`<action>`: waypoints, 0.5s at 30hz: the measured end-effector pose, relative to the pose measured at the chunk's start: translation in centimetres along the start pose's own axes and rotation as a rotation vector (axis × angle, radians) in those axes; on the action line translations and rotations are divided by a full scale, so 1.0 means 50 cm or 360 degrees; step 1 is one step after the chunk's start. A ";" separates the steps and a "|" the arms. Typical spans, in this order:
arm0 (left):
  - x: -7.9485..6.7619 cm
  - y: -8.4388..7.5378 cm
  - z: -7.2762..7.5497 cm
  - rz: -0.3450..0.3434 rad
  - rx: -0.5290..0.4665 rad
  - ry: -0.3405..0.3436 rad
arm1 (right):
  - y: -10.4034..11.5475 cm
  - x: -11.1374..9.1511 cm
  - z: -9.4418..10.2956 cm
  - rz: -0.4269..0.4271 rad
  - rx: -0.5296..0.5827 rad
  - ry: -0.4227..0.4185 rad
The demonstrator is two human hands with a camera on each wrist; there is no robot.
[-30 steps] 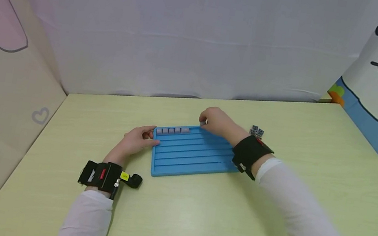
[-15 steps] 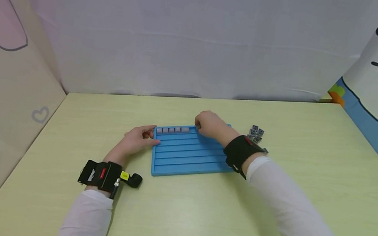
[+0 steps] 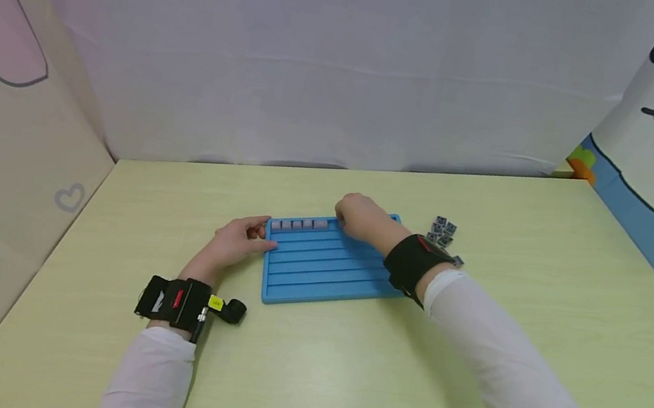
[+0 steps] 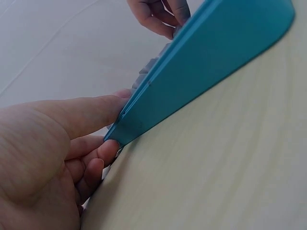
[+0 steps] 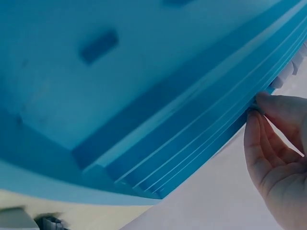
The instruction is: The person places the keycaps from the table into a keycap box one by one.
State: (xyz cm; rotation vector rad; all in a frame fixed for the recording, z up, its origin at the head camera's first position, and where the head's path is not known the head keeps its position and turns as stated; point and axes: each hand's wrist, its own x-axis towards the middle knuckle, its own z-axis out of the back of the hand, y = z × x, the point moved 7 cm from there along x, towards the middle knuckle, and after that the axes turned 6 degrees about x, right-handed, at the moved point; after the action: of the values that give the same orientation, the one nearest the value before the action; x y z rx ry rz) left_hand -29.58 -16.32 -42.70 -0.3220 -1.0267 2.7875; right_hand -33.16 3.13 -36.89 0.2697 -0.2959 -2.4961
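A blue ridged tray (image 3: 325, 271) lies on the table, its back row holding several grey keycaps (image 3: 297, 225) at the left. My left hand (image 3: 237, 241) grips the tray's back left corner, thumb on the rim and the other fingers curled at the side, as the left wrist view shows. At the back row, right of the seated keycaps, my right hand (image 3: 366, 219) has thumb and fingertips pinched at the tray's edge. Between those fingertips in the right wrist view a small bit of a keycap (image 5: 257, 107) shows; the fingers hide most of it.
Several loose keycaps (image 3: 442, 231) lie in a cluster right of the tray, and another keycap (image 3: 458, 261) sits beside my right wrist strap. A white cloth (image 3: 344, 93) hangs behind the table's back edge. Printed panels stand at both sides.
My right hand has come down and slightly left with the keycap, from above the back rim to the back row, uncovering more of the loose keycaps. The left hand stays put.
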 end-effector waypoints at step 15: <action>0.002 0.006 -0.001 0.0002 0.0004 -0.0010 | 0.001 -0.002 0.006 -0.0034 0.0024 0.0017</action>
State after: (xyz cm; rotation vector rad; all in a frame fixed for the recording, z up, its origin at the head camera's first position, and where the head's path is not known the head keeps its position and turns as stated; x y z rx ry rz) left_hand -29.70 -16.49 -42.98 -0.3135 -1.0244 2.7926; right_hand -33.14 3.19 -36.55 0.2940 -0.3093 -2.5134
